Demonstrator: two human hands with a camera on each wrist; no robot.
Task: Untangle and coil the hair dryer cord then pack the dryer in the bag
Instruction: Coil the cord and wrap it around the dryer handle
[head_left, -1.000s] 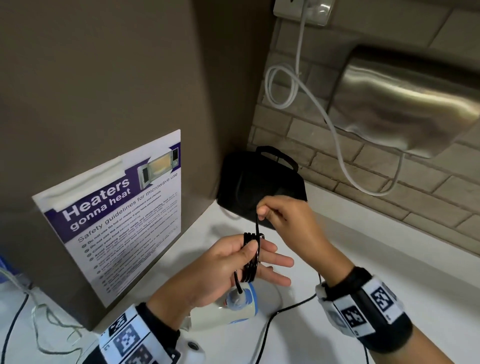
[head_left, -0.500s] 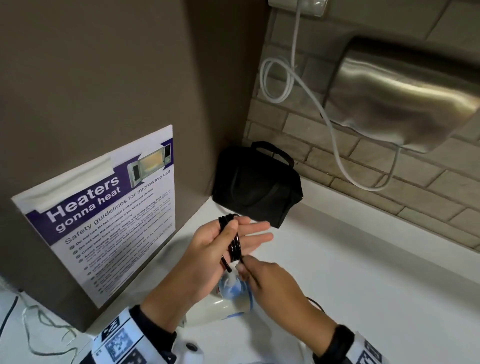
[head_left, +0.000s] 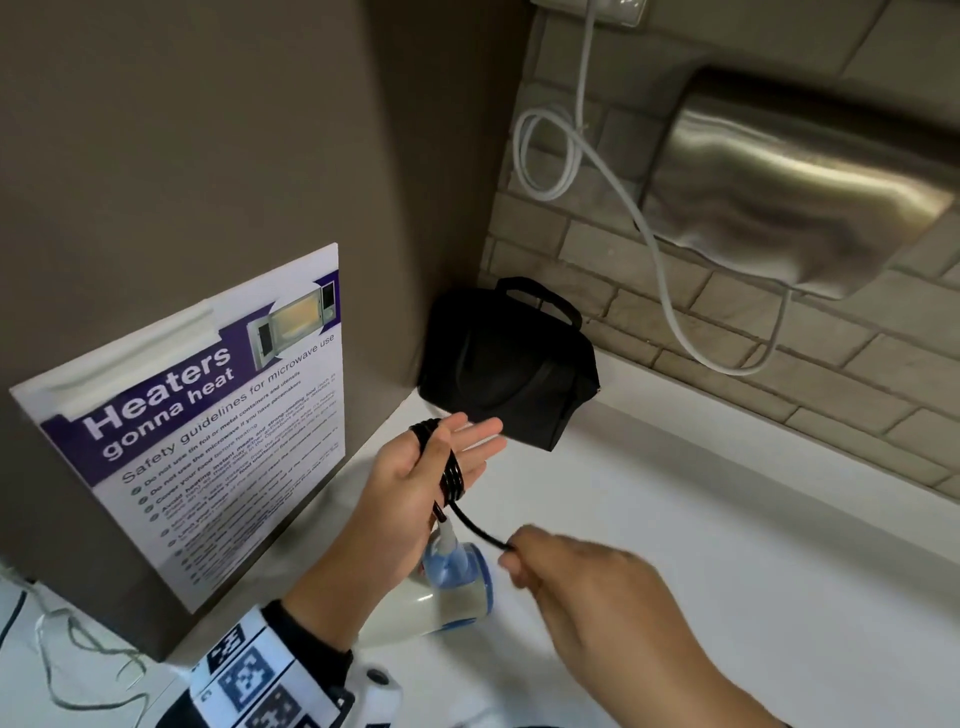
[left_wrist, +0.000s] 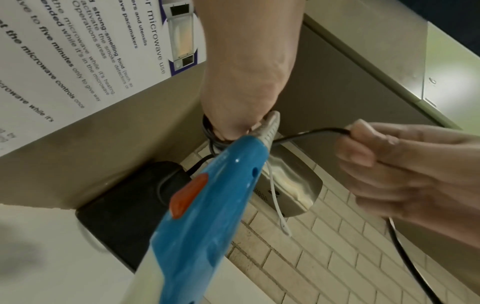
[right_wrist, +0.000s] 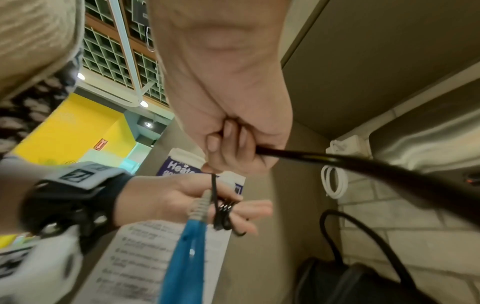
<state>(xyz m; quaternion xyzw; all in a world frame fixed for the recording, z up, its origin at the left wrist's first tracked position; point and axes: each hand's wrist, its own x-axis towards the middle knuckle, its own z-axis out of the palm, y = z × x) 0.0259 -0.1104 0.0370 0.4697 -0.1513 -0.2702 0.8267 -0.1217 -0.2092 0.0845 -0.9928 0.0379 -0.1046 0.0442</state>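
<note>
My left hand (head_left: 457, 447) is held palm up with its fingers straight, in front of the black bag (head_left: 509, 364). Several turns of the black cord (head_left: 451, 475) are wound across its palm, and the thumb lies over them. The white and blue hair dryer (head_left: 457, 582) hangs just under this hand above the counter; the left wrist view shows its blue handle (left_wrist: 207, 205) with an orange switch. Lower right of it, my right hand (head_left: 524, 561) pinches the free stretch of cord (right_wrist: 337, 160). The bag stands in the corner, and I cannot tell whether its top is open.
A microwave safety poster (head_left: 208, 415) is taped to the brown panel on the left. A steel hand dryer (head_left: 789, 192) and a looped white cable (head_left: 571, 156) hang on the brick wall behind. The white counter (head_left: 727, 571) runs to the right. Thin wires (head_left: 78, 660) lie at lower left.
My right hand went from above the left hand down beneath it, then out to the lower right, drawing the cord along. The left hand rose a little towards the bag.
</note>
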